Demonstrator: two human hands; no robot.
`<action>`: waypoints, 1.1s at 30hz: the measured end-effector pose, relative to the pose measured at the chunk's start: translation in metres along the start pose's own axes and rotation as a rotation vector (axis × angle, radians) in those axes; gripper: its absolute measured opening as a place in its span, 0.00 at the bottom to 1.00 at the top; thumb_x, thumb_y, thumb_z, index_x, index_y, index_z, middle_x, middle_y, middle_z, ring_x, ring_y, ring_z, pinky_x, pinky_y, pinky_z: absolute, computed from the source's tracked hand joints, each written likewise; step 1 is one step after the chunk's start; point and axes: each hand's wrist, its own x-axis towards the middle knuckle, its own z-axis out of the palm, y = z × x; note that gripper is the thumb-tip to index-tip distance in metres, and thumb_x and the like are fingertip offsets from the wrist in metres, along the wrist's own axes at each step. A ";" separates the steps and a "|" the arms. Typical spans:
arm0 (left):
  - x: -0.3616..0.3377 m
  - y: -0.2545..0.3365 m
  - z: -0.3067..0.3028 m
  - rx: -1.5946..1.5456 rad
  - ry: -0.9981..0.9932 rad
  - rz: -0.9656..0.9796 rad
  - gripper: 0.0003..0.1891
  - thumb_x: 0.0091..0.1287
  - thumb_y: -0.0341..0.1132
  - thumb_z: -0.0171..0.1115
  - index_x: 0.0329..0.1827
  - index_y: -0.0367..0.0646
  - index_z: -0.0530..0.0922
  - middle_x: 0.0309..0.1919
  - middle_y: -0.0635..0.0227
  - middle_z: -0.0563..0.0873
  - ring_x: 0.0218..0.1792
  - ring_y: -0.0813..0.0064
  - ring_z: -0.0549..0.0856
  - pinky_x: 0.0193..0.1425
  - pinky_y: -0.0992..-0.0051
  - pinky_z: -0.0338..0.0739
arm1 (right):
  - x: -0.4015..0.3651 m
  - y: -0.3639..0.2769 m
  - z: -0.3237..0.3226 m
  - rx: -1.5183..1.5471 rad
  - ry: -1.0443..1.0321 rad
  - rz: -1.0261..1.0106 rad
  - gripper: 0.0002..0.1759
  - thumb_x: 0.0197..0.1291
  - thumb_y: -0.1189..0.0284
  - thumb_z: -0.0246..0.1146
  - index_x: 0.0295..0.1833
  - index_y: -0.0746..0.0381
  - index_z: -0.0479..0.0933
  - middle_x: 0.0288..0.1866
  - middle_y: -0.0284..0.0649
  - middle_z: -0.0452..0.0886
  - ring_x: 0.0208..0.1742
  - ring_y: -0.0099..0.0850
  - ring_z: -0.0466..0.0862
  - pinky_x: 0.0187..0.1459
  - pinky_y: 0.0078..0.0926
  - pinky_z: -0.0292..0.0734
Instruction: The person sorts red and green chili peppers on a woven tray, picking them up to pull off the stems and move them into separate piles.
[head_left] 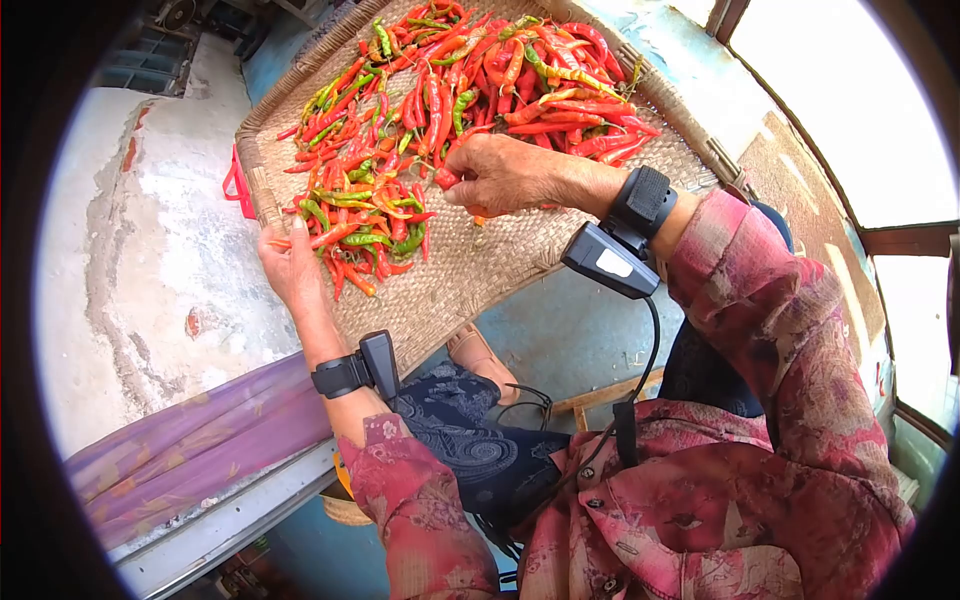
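Red pepper (445, 179): while the right grip (490, 175) pinches it, slackening could drop it.
Pepper pile (365, 225): between the grips; careless brushing might scatter it.
Tray (480, 264): left grip (288, 265) at its edge, can't tell if closed; pressing could tip it.

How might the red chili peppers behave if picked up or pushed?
The slender, glossy red chili peppers are probably light and possibly slippery. Their curved, tapering bodies would likely wobble rather than roll; heaped together, neighbours may shift.
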 end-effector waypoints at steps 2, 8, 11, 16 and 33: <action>-0.005 0.001 0.001 0.554 0.232 0.232 0.31 0.61 0.40 0.62 0.63 0.33 0.62 0.52 0.49 0.71 0.45 0.61 0.77 0.49 0.68 0.74 | 0.001 -0.002 -0.002 0.126 0.006 0.068 0.13 0.61 0.68 0.56 0.32 0.68 0.72 0.23 0.40 0.77 0.25 0.27 0.79 0.27 0.28 0.74; -0.055 0.058 0.039 -0.331 -0.575 0.067 0.16 0.66 0.41 0.58 0.48 0.36 0.76 0.36 0.65 0.83 0.36 0.79 0.79 0.42 0.77 0.74 | 0.006 -0.001 0.001 0.488 0.056 0.137 0.16 0.65 0.64 0.55 0.33 0.67 0.73 0.26 0.37 0.79 0.25 0.21 0.79 0.25 0.21 0.78; -0.079 0.071 0.057 -0.383 -0.703 0.110 0.16 0.67 0.40 0.58 0.47 0.35 0.74 0.34 0.63 0.84 0.35 0.80 0.82 0.41 0.79 0.74 | 0.008 -0.004 0.003 0.574 0.075 0.123 0.16 0.64 0.62 0.57 0.34 0.66 0.75 0.25 0.35 0.78 0.26 0.20 0.78 0.25 0.20 0.77; -0.070 0.075 0.053 -0.301 -0.691 -0.002 0.13 0.67 0.39 0.57 0.44 0.37 0.73 0.29 0.69 0.82 0.28 0.85 0.78 0.31 0.83 0.71 | 0.006 -0.005 0.002 0.370 0.154 0.070 0.16 0.62 0.62 0.60 0.39 0.66 0.77 0.26 0.33 0.77 0.29 0.20 0.77 0.28 0.21 0.74; -0.095 0.052 0.099 0.224 -0.731 0.368 0.11 0.60 0.37 0.61 0.35 0.37 0.76 0.28 0.54 0.83 0.31 0.58 0.83 0.35 0.66 0.76 | -0.017 0.002 -0.063 0.313 0.528 -0.015 0.14 0.59 0.66 0.57 0.35 0.68 0.78 0.22 0.37 0.79 0.25 0.23 0.79 0.28 0.24 0.75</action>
